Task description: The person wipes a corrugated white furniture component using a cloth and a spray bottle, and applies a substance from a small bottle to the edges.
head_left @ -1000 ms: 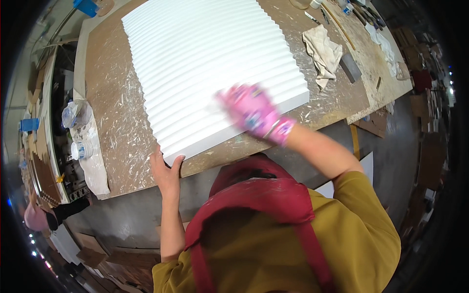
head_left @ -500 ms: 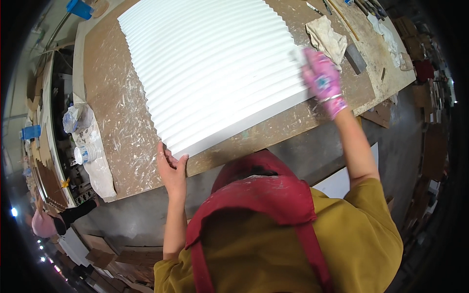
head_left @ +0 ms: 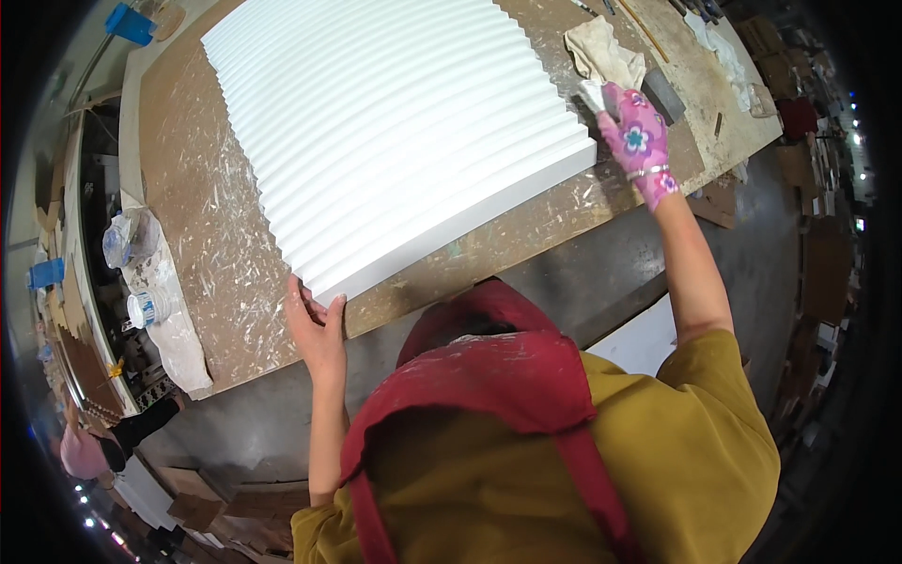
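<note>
A large white panel [head_left: 404, 141] with wavy ridges lies flat on the brown, paint-marked worktable. At its near left corner is my bare left hand [head_left: 318, 324], thumb against the front edge and fingers around the side. My right hand [head_left: 637, 141] wears a pink flowered glove and is just off the panel's right edge, closed on a small white piece [head_left: 592, 94] whose kind I cannot make out. Beyond that hand lies a crumpled cream cloth [head_left: 606, 52], with a grey block [head_left: 664, 97] beside it.
White tubs [head_left: 148, 308] and a plastic-wrapped container [head_left: 127, 240] stand on the table's left border. A blue cup [head_left: 130, 24] is at the far left. Several tools lie at the far right. Another person [head_left: 85, 451] is at the lower left. Boards lean around the floor.
My right hand has moved off the panel's right edge with the small white piece. My left hand stays at the corner. The whole view has shifted slightly.
</note>
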`<state>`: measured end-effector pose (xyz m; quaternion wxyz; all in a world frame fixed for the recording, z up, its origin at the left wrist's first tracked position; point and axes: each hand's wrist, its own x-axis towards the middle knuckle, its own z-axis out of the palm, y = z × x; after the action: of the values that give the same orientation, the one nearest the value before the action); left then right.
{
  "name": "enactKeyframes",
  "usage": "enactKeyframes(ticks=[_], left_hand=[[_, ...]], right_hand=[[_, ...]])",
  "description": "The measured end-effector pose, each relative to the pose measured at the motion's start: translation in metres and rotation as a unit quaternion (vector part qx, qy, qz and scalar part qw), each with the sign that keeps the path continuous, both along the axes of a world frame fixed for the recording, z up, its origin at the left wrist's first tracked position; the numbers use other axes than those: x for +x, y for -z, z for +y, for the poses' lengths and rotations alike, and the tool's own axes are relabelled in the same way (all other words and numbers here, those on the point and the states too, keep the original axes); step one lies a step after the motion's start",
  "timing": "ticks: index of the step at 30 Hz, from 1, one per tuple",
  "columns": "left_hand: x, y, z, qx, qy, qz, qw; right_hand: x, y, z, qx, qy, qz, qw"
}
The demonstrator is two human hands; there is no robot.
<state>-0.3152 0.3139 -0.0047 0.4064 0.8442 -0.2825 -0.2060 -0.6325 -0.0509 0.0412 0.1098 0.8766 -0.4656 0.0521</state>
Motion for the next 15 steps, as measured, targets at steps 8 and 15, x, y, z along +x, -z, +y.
enactKeyframes(ticks=[8,15], left_hand=[[0.004,0.007,0.009,-0.016,0.001,-0.014,1.000],[0.009,0.009,0.016,-0.042,0.010,0.031,0.999]], right_hand=[[0.021,0.007,0.058,0.126,-0.080,-0.124,0.981],[0.102,-0.023,0.103,0.119,-0.217,-0.141,0.959]])
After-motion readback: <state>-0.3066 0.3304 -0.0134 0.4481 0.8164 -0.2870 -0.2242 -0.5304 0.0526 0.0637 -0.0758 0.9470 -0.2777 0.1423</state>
